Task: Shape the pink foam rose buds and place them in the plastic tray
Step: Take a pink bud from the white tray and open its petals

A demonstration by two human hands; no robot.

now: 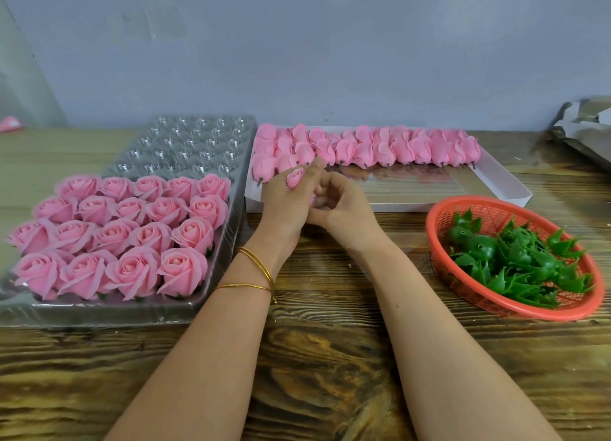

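Left hand (285,206) pinching rose bud (295,177); right hand (345,204) curling at its base, grip unclear. Petals probably needing gentle, even opening.

The tabletop (330,358) is showing dark, heavily grained wood with a faint sheen. The plastic tray (198,133) is glinting, clear and glossy, its bare cups catching the light. The shaped roses (132,235) are looking soft and matt, like the foam bud (295,178) that the left hand (284,206) is holding. The cardboard box (506,182) is showing matt white walls, and its floor is reflecting like film. The basket (515,311) is shining as smooth orange-red plastic mesh, and the calyxes (515,258) are gleaming as green plastic. The bangles (254,268) are glinting like gold metal. Grey paper (585,126) is lying crumpled and dull.
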